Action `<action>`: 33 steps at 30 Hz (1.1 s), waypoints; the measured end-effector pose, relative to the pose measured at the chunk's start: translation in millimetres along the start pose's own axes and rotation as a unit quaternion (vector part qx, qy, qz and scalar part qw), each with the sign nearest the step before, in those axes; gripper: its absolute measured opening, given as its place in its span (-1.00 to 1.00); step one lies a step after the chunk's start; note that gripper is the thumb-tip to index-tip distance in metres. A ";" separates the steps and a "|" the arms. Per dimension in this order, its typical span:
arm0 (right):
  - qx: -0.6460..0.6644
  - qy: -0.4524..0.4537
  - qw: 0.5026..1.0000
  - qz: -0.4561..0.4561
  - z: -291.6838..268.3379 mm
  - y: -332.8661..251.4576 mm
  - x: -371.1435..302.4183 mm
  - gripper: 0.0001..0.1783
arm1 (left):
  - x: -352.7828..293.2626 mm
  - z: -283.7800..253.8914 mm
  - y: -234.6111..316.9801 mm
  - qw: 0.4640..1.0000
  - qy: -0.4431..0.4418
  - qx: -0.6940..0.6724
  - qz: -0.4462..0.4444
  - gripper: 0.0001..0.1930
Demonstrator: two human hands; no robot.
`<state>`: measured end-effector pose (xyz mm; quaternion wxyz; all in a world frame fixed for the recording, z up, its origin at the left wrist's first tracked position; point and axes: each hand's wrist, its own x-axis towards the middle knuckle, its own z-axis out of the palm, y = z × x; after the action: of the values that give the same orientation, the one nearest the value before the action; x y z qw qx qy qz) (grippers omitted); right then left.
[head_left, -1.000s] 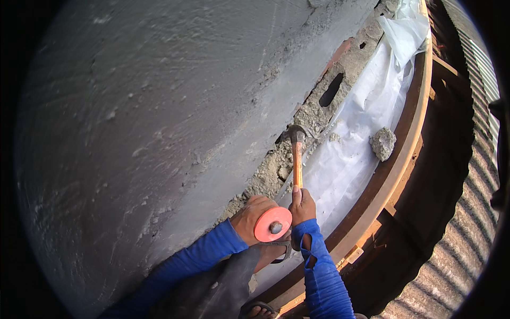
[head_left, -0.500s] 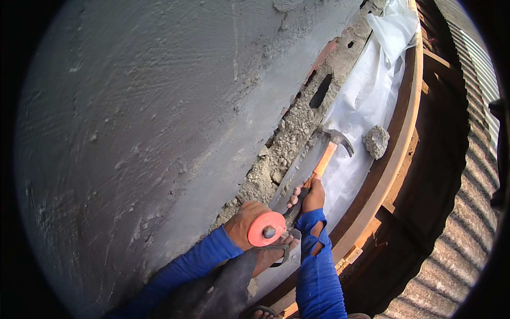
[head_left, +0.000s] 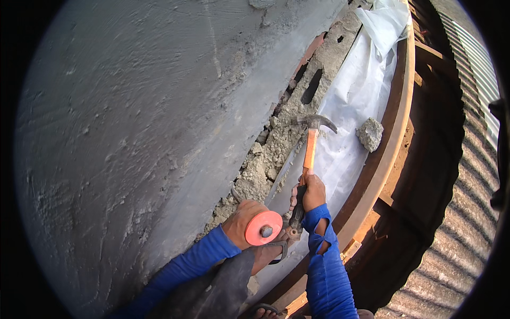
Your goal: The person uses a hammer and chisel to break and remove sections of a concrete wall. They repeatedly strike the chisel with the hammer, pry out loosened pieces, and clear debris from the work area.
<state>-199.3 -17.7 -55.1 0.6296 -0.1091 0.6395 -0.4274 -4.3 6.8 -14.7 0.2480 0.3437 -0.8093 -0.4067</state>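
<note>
My left hand (head_left: 240,222) is closed around a chisel whose round orange-red guard (head_left: 260,234) and metal striking end face me. A bit of its shaft shows beyond the fingers, against the broken mortar edge (head_left: 257,175). My right hand (head_left: 312,192) grips the black lower handle of a claw hammer (head_left: 311,141) with an orange upper shaft. The hammer's head is over the border between the crumbled mortar and the white plastic sheet (head_left: 340,154), clear of the chisel. Whether it touches the rubble I cannot tell.
A grey plastered wall (head_left: 133,133) fills the left. A loose concrete lump (head_left: 370,134) lies on the sheet beside a curved-looking wooden board (head_left: 398,138). Past the board are a dark gap and corrugated roofing (head_left: 451,239). My sandalled foot (head_left: 265,310) is at the lower edge.
The hammer has swung left and slightly up, its head now nearer the mortar. My left hand keeps its hold on the chisel, and the whole view has shifted slightly.
</note>
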 end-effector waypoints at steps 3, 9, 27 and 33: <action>0.030 0.057 0.996 -0.059 4.0 -0.6 -3.9 -0.54 | -1.6 1.1 3.6 1.000 0.003 -0.024 -0.013 -0.67; -0.060 0.040 0.996 -0.055 8.6 -6.1 7.4 -0.49 | 2.1 0.1 5.2 1.000 0.011 -0.001 0.004 -0.68; 0.123 0.047 0.991 -0.005 -60.9 6.8 -9.5 -0.52 | 1.7 12.5 5.7 1.000 -0.012 -0.017 0.009 -0.69; 0.071 0.078 0.994 0.026 -88.3 6.6 33.1 -0.53 | -0.1 5.7 8.0 1.000 -0.023 -0.002 -0.011 -0.69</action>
<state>-282.1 0.0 -97.2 0.5950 -0.0136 0.6572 -0.4624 -11.0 13.1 -11.2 0.2257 0.3428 -0.8100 -0.4188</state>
